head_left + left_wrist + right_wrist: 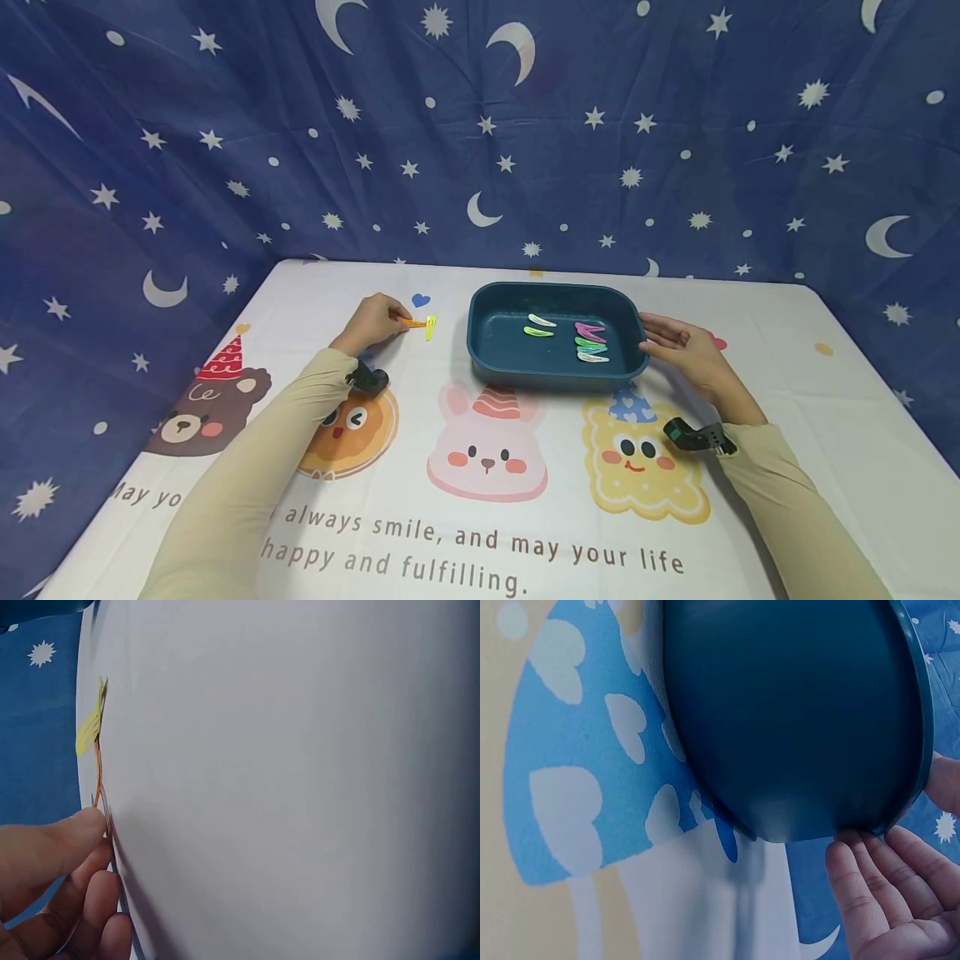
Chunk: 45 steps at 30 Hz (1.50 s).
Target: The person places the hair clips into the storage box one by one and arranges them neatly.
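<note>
My left hand pinches an orange hair clip between thumb and fingers, just left of the dark blue basin. A yellow hair clip hangs crosswise at the orange clip's far end; in the left wrist view the yellow clip is joined onto the orange one. With fairly straight fingers, my right hand touches the right end of the basin. From the right wrist, the fingertips meet the basin's outer wall and the thumb is by its rim. White, green, pink and teal hair clips lie inside it.
A white cloth printed with cartoon animals and lettering covers the table. Behind and at the left hangs a dark blue curtain with moons and stars. Dark wrist cameras sit on both sleeves.
</note>
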Motion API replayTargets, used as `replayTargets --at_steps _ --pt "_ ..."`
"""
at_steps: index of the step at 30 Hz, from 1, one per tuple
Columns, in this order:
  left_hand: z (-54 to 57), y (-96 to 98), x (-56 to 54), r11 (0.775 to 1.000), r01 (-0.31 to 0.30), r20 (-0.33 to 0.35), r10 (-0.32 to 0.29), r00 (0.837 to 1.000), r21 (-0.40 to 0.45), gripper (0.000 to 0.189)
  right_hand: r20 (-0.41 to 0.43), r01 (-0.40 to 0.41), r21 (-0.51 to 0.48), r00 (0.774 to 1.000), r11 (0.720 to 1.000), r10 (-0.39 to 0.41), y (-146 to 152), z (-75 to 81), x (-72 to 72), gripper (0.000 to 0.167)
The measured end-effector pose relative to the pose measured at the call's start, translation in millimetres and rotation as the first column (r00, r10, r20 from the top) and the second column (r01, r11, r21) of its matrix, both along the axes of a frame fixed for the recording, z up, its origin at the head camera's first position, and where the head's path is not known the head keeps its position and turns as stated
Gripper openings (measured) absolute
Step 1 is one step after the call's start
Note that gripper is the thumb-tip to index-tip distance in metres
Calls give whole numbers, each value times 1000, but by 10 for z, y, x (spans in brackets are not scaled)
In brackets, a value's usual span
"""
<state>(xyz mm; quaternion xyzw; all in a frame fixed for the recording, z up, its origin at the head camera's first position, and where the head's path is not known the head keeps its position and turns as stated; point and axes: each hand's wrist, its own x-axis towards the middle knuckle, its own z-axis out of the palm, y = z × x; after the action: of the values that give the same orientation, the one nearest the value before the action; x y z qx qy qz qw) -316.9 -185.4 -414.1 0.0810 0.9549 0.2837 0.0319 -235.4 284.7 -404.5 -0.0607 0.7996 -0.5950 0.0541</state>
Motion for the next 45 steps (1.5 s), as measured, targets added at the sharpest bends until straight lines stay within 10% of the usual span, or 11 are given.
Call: replayTargets --at_steps 19,45 --pt "24 -105 -4 999 -43 14 42 999 5 17 7 5 -7 1000 1000 -5 -6 14 10 66" --pt "457 -52 64 998 13 -140 -6 990 53 18 -10 -12 -74 1000 997 11 5 -15 -4 67"
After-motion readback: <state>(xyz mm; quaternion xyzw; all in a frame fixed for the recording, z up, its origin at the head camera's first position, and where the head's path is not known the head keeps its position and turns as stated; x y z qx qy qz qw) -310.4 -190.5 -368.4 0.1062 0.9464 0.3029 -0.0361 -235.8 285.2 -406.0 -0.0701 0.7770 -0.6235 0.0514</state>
